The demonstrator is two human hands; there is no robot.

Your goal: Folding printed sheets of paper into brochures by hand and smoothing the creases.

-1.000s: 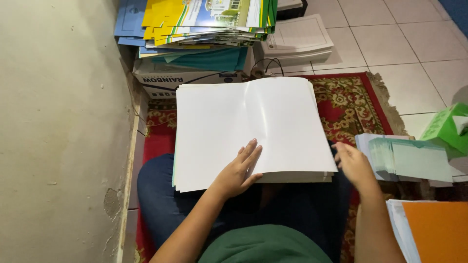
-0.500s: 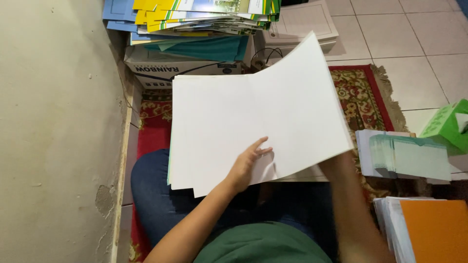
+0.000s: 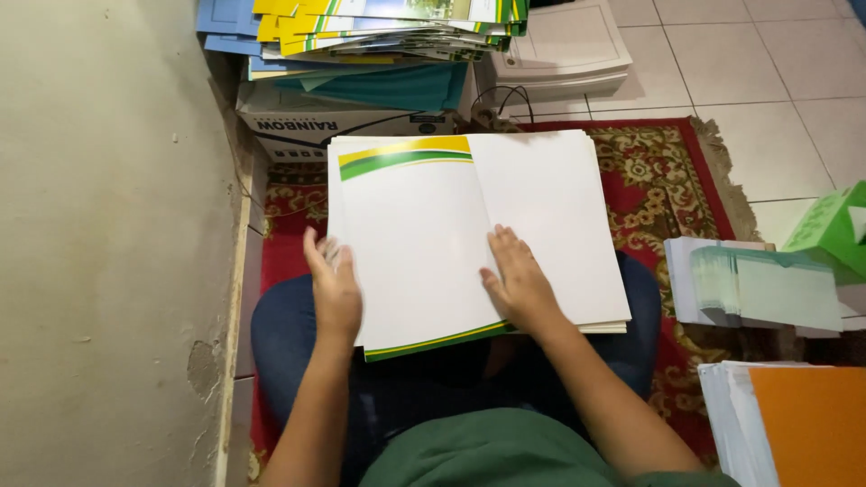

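Resting flat, the right hand (image 3: 521,281) presses with open palm and spread fingers on the top sheet (image 3: 415,243), a white page with a green and yellow curved band across its head and a matching stripe along its foot. It grips nothing; it only pins the sheet near the spine line of the stack of printed sheets (image 3: 550,225) lying on the person's lap. The left hand (image 3: 332,287) curls loosely round the left edge of that same sheet, fingers over the border, thumb side hidden, so a true pinch cannot be confirmed.

Half a second ago a large blank sheet stood lifted and tilted toward the camera; now it lies turned over and flat, and the banded side faces up. By that showing, one page-turn is finished and the pile is squared again.

Room is tight on the left: the wall (image 3: 108,243) runs close beside the left hand. Ahead, a cardboard box (image 3: 352,126) under coloured folders (image 3: 379,27) nearly meets the stack's far edge. To the right, red patterned rug (image 3: 667,180) lies open before the pale green paper bundle (image 3: 767,284).
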